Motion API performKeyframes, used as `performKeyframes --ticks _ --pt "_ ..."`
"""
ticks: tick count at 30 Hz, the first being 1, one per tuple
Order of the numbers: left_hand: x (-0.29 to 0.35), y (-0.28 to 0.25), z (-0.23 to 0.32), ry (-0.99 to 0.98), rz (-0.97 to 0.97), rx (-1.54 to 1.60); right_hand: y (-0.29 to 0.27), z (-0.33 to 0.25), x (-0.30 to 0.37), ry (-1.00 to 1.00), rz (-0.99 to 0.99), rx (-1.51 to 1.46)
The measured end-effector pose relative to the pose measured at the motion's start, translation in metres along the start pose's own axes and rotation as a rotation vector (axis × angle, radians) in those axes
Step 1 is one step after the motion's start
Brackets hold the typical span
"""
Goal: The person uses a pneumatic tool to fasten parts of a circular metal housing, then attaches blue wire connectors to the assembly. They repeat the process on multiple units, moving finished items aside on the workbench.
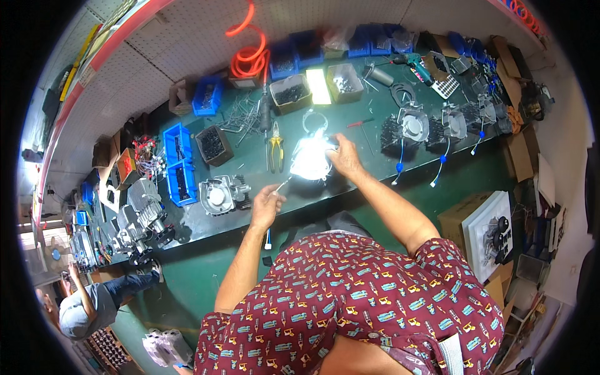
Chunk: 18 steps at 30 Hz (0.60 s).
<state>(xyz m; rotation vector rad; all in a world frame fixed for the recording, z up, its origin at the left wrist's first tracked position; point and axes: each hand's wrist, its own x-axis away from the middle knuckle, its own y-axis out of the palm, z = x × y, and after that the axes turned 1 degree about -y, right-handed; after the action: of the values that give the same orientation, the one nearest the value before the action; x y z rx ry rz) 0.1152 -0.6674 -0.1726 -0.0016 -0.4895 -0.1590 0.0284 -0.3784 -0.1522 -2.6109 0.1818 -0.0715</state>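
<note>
At the bench's front edge, a brightly glaring metal part (pixel 310 159) is too overexposed to show detail. My right hand (pixel 345 156) is closed on its right side, thumb and fingers against the edge. Left of it, my left hand (pixel 269 203) is closed on a thin pale cable (pixel 284 185) that runs toward the part. A blue-and-white cable end (pixel 269 240) hangs beneath that hand. Yellow-handled pliers (pixel 275 150) lie nearby, and a ring-shaped metal piece (pixel 314 120) sits just beyond the part. Left of my left hand stands a cast metal motor housing (pixel 219 195).
Several motor housings (pixel 414 125) with dangling cables line the right edge. Blue bins (pixel 180 164) and boxes of screws (pixel 290 94) stand left and behind. An air-driver (pixel 265 112) hangs from a coiled orange hose (pixel 250 59). A green drill (pixel 420 69) lies far right. Another person (pixel 87 306) works at left.
</note>
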Motion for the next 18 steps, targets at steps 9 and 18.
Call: performKeyframes --ticks 9,18 --pt "0.002 0.023 0.0 -0.054 0.02 0.146 -0.006 -0.015 0.001 -0.016 -0.068 0.057" --pt "-0.003 0.029 -0.007 -0.12 0.018 0.303 -0.003 -0.009 0.001 -0.007 -0.091 0.027"
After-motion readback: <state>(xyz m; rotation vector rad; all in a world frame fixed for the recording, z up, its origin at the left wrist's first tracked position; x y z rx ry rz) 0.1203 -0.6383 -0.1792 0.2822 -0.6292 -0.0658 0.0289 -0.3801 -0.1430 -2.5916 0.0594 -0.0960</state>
